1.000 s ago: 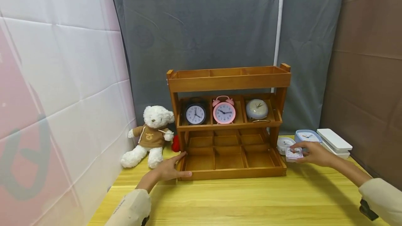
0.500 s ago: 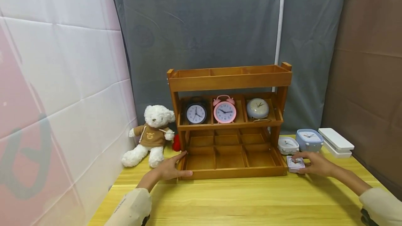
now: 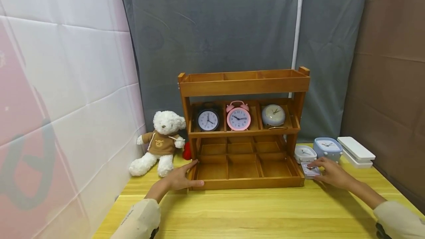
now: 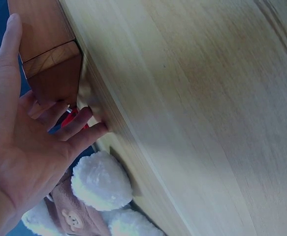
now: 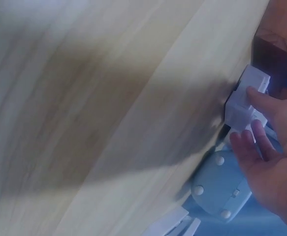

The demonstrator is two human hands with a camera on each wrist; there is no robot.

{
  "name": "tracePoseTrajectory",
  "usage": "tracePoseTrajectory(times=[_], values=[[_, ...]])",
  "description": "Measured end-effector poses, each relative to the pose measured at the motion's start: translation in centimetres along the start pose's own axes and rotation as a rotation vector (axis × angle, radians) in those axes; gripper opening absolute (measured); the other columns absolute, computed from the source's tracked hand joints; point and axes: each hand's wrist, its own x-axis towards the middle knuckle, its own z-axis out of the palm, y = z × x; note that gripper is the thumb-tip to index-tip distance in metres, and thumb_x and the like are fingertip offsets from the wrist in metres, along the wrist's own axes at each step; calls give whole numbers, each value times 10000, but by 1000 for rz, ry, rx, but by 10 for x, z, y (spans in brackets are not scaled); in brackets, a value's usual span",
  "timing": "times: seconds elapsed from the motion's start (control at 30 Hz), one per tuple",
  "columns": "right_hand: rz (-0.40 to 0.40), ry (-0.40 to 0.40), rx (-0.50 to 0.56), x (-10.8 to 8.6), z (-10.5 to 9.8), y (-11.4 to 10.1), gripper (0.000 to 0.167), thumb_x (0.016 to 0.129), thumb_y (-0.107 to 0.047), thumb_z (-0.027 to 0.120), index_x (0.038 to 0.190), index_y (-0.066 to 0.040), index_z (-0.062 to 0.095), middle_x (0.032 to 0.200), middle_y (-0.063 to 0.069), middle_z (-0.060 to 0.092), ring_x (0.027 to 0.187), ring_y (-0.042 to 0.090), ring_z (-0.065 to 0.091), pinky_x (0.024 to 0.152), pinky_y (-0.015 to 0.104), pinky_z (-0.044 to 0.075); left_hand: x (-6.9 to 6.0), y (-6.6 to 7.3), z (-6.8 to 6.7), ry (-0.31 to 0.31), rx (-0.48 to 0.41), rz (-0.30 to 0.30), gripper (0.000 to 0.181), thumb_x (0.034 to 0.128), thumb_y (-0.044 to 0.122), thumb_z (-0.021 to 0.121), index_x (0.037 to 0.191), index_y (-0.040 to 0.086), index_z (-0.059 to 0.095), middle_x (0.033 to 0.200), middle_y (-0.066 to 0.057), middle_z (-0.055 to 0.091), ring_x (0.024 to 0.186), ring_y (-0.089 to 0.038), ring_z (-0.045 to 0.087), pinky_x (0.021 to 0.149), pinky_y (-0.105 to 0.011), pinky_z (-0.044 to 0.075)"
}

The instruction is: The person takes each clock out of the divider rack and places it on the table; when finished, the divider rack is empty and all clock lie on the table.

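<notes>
In the head view, my right hand holds a small white square alarm clock by its edge, just right of the wooden shelf. The right wrist view shows the thumb against the clock's pale body; where the other fingers meet it is partly hidden. Behind it stand a white rounded alarm clock and a blue alarm clock. My left hand rests at the shelf's lower left front corner, thumb along the front and fingers loosely spread beside it, as the left wrist view shows.
The shelf's middle tier holds a black clock, a pink twin-bell clock and a grey-lavender round clock. A white teddy bear sits left, near a red object. White boxes lie far right.
My right hand brought the small clock toward the table's front, away from the white rounded clock, then slightly back and left, its face tilting. My left hand stayed at the shelf corner.
</notes>
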Motion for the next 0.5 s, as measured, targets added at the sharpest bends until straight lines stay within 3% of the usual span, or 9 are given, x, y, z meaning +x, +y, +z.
tracePoseTrajectory(times=[0.27, 0.5], values=[[-13, 36, -27, 2, 3, 3, 440, 594, 45, 955, 991, 8, 768, 969, 130, 710, 896, 172, 651, 649, 367, 574, 2, 3, 0, -7, -15, -3, 1046, 834, 642, 789, 1643, 157, 334, 1602, -194, 431, 1411, -453, 461, 1111, -611, 412], [45, -12, 2, 15, -5, -4, 389, 684, 11, 920, 1039, 17, 760, 942, 115, 720, 818, 158, 638, 627, 325, 552, -1, 1, -1, -1, -3, 5, 1040, 833, 633, 795, 1638, 154, 345, 1585, -201, 452, 1383, -459, 491, 1091, -610, 431]])
